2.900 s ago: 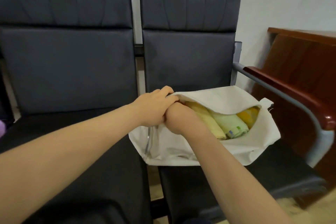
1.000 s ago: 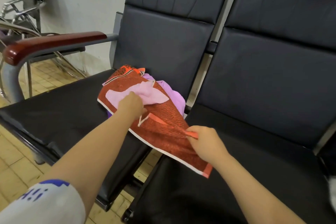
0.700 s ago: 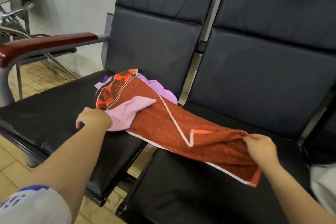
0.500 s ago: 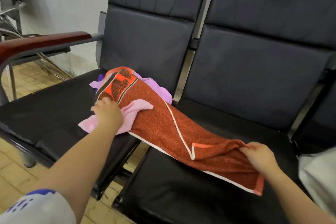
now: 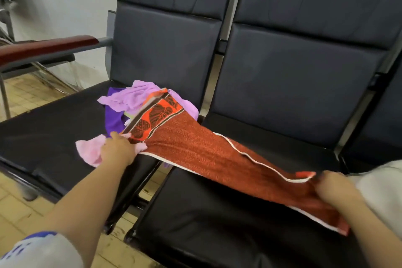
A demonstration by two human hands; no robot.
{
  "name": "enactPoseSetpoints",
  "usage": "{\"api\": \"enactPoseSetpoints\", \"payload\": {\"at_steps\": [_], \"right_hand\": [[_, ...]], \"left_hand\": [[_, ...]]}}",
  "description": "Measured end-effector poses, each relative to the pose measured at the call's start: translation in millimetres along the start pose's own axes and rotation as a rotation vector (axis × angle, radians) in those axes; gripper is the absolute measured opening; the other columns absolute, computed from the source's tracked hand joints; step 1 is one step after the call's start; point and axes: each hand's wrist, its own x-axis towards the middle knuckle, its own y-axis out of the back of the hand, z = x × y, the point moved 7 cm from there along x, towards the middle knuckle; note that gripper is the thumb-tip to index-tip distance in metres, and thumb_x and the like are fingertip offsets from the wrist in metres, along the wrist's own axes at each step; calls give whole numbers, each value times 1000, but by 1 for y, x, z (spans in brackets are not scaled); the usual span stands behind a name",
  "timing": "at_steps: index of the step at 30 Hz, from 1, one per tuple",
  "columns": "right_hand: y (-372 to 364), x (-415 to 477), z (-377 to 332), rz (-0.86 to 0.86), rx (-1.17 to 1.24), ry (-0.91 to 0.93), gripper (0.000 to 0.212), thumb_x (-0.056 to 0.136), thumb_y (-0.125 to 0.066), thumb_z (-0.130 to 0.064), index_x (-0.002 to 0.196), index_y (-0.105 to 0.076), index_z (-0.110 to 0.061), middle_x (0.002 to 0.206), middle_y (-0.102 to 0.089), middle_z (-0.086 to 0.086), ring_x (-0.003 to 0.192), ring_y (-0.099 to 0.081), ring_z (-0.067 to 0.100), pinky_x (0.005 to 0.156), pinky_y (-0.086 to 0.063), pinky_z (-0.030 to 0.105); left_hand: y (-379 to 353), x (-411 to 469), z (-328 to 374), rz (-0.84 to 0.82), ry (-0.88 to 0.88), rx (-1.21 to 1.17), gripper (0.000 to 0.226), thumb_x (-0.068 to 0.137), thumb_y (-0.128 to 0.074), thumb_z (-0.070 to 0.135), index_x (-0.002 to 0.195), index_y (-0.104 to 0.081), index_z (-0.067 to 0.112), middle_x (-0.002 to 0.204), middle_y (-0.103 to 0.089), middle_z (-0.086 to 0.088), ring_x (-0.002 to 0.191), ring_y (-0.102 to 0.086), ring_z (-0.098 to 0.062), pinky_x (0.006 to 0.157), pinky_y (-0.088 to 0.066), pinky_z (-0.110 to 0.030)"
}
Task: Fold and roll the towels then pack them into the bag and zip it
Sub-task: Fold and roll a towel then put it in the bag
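A long rust-red towel with an orange leaf-print band stretches from the left seat across the middle seat. My right hand grips its near end at the right. My left hand presses on the towel's left edge, on top of a light pink towel. Behind lie a lilac towel and a purple cloth in a loose pile. The white bag shows only as a corner at the right edge.
Three black padded seats in a row: the left seat holds the pile, the middle seat is under the red towel. A wooden armrest runs along the left side. A tiled floor lies below.
The view swung from the bag to the towel pile. My right hand has dragged the red towel rightward across the middle seat. My left hand slid down onto the pink towel.
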Motion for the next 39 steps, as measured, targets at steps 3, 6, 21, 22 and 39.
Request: {"api": "enactPoseSetpoints", "payload": {"at_steps": [3, 6, 21, 22, 39], "right_hand": [[16, -20, -46, 176, -77, 101, 33, 82, -56, -27, 112, -59, -15, 118, -53, 12, 111, -54, 35, 90, -45, 40], [16, -37, -114, 187, 159, 413, 33, 85, -56, -23, 117, -59, -13, 120, -55, 11, 113, -54, 33, 90, -44, 39], [-18, -44, -135, 21, 299, 422, 20, 96, -42, -20, 114, -50, -15, 112, -50, 9, 102, -57, 35, 75, -42, 37], [-13, -37, -119, 10, 298, 434, 16, 95, -47, -23, 109, -53, -17, 108, -55, 8, 100, -58, 32, 77, -43, 37], [-22, -63, -92, -334, 0, 468, 40, 87, -60, -34, 114, -63, -4, 120, -64, 15, 110, -60, 31, 86, -47, 30]], "left_hand": [[29, -15, 11, 264, 101, 7, 69, 78, -63, 60, 118, -59, 4, 133, -40, -22, 106, -47, -41, 86, -43, -48], [67, -28, 56, 533, -163, -27, 27, 67, -70, 15, 87, -61, 0, 100, -53, -23, 83, -54, -40, 69, -46, -48], [25, -138, 208, 84, -1026, -95, 26, 86, -43, -2, 107, -54, 7, 112, -52, -10, 103, -50, -27, 84, -39, -36], [26, -139, 210, 48, -1014, -199, 26, 81, -44, -6, 101, -55, 6, 106, -53, -11, 99, -51, -28, 81, -39, -36], [-1, -172, 197, -453, -296, 317, 51, 90, -43, 39, 133, -53, 13, 139, -51, -7, 122, -53, -30, 96, -47, -42]]}}
